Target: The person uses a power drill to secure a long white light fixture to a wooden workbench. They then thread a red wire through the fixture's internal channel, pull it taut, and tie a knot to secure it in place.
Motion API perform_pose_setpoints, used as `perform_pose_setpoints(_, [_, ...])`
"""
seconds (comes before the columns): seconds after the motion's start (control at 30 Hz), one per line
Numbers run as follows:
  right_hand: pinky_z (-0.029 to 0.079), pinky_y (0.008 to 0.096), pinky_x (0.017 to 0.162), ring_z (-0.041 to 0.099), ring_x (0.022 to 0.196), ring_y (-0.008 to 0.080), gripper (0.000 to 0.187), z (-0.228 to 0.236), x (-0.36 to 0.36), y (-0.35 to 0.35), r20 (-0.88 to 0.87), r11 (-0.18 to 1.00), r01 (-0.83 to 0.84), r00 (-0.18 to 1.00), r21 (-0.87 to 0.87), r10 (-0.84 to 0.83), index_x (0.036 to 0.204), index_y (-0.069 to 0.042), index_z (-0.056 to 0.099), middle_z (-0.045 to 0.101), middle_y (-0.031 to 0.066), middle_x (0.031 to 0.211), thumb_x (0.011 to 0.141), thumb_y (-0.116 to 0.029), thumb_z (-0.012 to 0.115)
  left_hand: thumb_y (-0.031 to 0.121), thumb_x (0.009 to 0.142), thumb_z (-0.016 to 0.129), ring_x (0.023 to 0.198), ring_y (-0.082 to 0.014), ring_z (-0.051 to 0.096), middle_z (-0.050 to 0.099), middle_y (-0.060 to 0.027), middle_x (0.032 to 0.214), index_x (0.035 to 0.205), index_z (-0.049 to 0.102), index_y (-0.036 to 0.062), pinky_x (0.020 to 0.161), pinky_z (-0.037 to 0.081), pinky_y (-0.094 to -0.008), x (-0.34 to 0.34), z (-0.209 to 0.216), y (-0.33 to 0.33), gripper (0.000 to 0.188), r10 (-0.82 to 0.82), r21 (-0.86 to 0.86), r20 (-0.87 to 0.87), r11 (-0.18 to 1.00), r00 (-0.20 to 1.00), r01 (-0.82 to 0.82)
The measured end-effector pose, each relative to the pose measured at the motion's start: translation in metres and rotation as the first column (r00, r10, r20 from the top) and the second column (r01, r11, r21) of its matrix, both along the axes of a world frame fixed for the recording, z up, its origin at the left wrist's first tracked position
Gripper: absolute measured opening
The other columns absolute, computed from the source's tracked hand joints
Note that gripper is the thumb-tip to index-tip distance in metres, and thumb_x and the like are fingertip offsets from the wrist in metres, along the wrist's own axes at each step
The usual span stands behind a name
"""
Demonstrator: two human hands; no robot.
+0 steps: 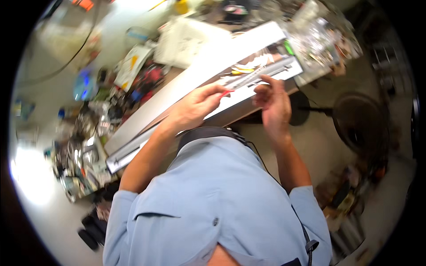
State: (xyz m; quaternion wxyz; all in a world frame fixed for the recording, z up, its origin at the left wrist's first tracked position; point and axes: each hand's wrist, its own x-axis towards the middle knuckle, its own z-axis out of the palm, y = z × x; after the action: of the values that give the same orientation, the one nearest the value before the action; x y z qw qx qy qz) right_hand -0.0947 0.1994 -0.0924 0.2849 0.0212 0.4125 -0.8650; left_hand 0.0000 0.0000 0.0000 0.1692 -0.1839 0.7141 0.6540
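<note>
My left hand is closed in a pinch on a thin red piece, perhaps a wire; its kind is too small and blurred to tell. To its right, my right hand is raised with its fingers loosely bent and apart, and nothing shows in them. Both hands are above the front edge of a long white strip-like fixture, which lies slantwise along the bench. Behind the fixture's dark slot runs a long pale panel. A bundle of white wires and a yellow-handled tool lie near its right end.
A white foam-like sheet and clear plastic bags crowd the back of the bench. Small parts and tools are heaped at the left. A dark round fan stands at the right, below the bench edge.
</note>
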Motion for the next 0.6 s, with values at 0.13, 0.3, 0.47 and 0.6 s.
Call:
perform_pose_setpoints(0.13, [0.046, 0.0227, 0.065, 0.057, 0.072, 0.0087, 0.045, -0.031, -0.063, 0.056, -0.111, 0.92, 0.007, 0.993, 0.392, 0.04, 0.12, -0.001, 0.059, 0.064, 0.0043, 0.084, 0.107, -0.041, 0.042, 0.018, 0.099, 0.059, 0.07, -0.0049, 0.043, 0.054, 0.0044, 0.081, 0.12, 0.062, 0.0008, 0.061, 0.038, -0.0226, -0.008, -0.061, 0.044, 0.027, 0.178, -0.168, -0.349, 0.954, 0.92, -0.249])
perform_pose_setpoints(0.3, [0.044, 0.0199, 0.06, 0.054, 0.069, 0.0068, 0.033, -0.091, -0.034, 0.041, -0.043, 0.74, -0.243, 0.938, 0.627, 0.344, 0.115, 0.001, 0.06, 0.064, 0.0051, 0.086, 0.103, -0.029, 0.055, 0.017, 0.101, 0.054, 0.064, -0.0068, 0.043, 0.056, -0.0008, 0.074, 0.122, 0.059, -0.0008, 0.058, 0.04, -0.0253, 0.077, -0.082, 0.028, 0.027, 0.479, -0.289, -0.357, 0.76, 0.802, -0.582])
perform_pose_setpoints(0.47, [0.05, 0.0223, 0.067, 0.062, 0.078, 0.0114, 0.037, -0.101, -0.008, -0.033, 0.033, 0.559, -0.475, 0.781, 0.68, 0.624, 0.119, 0.003, 0.059, 0.068, 0.0105, 0.096, 0.1, -0.029, 0.061, 0.021, 0.108, 0.041, 0.064, -0.0062, 0.044, 0.052, -0.001, 0.076, 0.124, 0.054, 0.0023, 0.059, 0.04, -0.0222, 0.138, -0.117, 0.008, 0.029, 0.767, -0.182, -0.451, 0.421, 0.456, -0.889])
perform_pose_setpoints(0.6, [0.051, 0.0237, 0.068, 0.064, 0.082, 0.0145, 0.042, -0.104, 0.034, -0.157, 0.221, 0.705, -0.616, 0.786, 0.351, 0.577, 0.123, 0.004, 0.054, 0.067, 0.0102, 0.098, 0.097, -0.027, 0.065, 0.023, 0.109, 0.035, 0.059, -0.0091, 0.046, 0.046, -0.0014, 0.074, 0.126, 0.048, 0.0032, 0.056, 0.042, -0.0245, 0.163, -0.114, 0.004, 0.029, 0.895, 0.078, -0.437, 0.137, 0.09, -0.988])
